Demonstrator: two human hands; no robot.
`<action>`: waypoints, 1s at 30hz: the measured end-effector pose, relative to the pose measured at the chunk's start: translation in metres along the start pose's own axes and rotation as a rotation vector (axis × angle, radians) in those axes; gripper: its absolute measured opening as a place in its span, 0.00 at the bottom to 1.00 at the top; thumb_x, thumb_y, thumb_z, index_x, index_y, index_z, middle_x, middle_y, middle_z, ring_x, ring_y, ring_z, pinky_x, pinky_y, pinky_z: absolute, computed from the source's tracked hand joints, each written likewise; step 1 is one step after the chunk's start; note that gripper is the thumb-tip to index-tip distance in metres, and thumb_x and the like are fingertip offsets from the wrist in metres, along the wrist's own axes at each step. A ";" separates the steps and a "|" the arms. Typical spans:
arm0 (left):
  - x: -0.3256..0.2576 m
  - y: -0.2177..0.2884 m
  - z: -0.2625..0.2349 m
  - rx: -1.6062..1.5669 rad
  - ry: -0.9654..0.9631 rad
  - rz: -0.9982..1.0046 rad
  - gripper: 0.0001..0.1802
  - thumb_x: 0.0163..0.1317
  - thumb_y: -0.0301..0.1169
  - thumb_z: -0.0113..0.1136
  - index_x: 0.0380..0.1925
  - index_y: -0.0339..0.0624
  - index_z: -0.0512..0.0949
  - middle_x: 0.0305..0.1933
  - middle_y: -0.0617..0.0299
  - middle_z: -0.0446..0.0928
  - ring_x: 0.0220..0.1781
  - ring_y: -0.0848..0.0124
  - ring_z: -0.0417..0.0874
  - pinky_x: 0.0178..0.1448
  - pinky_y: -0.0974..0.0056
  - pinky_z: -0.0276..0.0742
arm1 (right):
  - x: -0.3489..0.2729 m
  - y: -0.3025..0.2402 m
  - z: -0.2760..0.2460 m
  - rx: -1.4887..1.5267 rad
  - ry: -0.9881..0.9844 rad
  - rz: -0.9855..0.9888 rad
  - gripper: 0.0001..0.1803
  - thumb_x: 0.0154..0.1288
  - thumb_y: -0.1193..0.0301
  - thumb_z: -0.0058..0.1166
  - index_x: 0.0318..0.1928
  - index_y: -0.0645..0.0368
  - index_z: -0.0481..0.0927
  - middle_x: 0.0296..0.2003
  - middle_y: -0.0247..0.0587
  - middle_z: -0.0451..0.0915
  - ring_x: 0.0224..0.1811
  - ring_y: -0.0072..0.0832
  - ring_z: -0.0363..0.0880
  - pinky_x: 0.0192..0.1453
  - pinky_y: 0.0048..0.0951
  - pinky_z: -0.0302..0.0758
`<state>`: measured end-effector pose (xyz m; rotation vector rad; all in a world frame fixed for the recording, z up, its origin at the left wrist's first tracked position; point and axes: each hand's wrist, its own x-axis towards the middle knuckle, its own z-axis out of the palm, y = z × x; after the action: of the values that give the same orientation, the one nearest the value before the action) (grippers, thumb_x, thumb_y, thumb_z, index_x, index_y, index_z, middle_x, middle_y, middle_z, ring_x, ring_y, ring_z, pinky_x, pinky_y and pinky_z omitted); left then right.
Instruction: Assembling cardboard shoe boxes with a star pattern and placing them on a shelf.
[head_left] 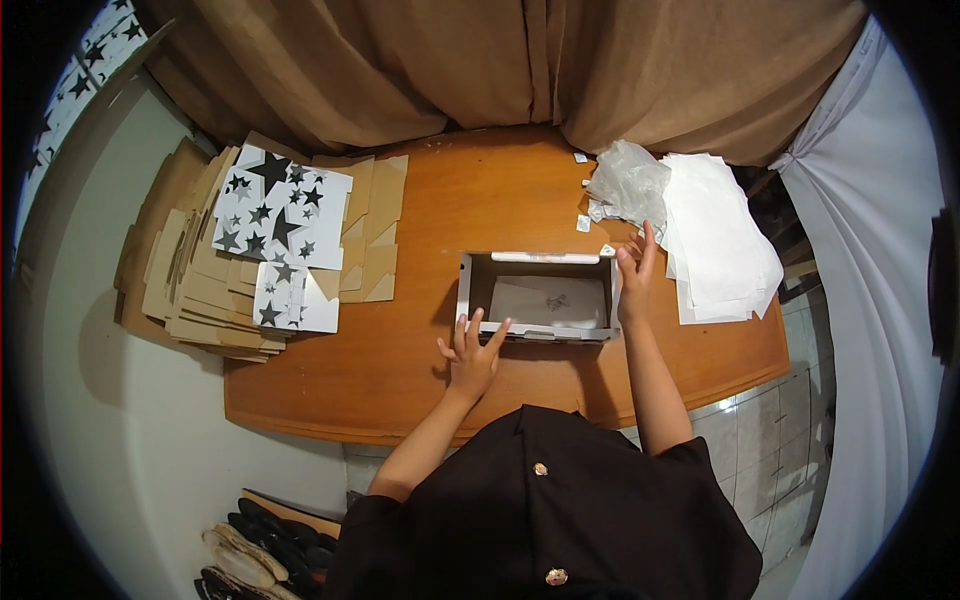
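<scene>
Open grey cardboard box (540,297) at the centre of the wooden table (480,200), a sheet of pale tissue paper (550,300) lying inside. Left hand (470,355), fingers spread and released, rests on the box's near-left rim. Right hand (636,275), fingers extended and grasping nothing, lies against the box's right wall. Stack of white paper sheets (720,240) and crumpled tissue (628,185) just right of the box; star-printed flat box blanks (280,215) on a brown cardboard pile (190,290) at left
</scene>
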<state>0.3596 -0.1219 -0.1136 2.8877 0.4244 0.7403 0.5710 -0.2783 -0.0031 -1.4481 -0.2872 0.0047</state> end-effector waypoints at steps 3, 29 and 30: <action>-0.011 0.012 0.009 0.135 0.121 0.073 0.25 0.55 0.38 0.60 0.54 0.73 0.73 0.66 0.58 0.57 0.71 0.57 0.45 0.63 0.35 0.25 | -0.026 -0.010 0.004 -0.091 0.009 -0.097 0.51 0.48 0.59 0.66 0.68 0.57 0.49 0.59 0.52 0.60 0.60 0.38 0.60 0.65 0.39 0.56; 0.007 0.001 -0.010 -0.152 0.214 0.105 0.16 0.50 0.40 0.63 0.41 0.62 0.81 0.58 0.65 0.70 0.64 0.66 0.65 0.65 0.42 0.31 | -0.090 0.060 -0.042 -0.671 -0.199 -0.231 0.23 0.43 0.60 0.70 0.44 0.47 0.83 0.60 0.47 0.63 0.67 0.48 0.55 0.67 0.52 0.47; 0.018 0.000 -0.016 -0.130 0.228 0.020 0.14 0.50 0.41 0.64 0.39 0.58 0.81 0.56 0.65 0.73 0.62 0.66 0.69 0.64 0.41 0.35 | -0.090 0.063 -0.043 -0.637 -0.214 -0.246 0.23 0.43 0.60 0.70 0.44 0.46 0.83 0.60 0.46 0.63 0.67 0.48 0.55 0.66 0.55 0.45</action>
<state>0.3669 -0.1158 -0.0913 2.7008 0.3569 1.0647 0.5033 -0.3284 -0.0858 -2.0376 -0.6851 -0.1439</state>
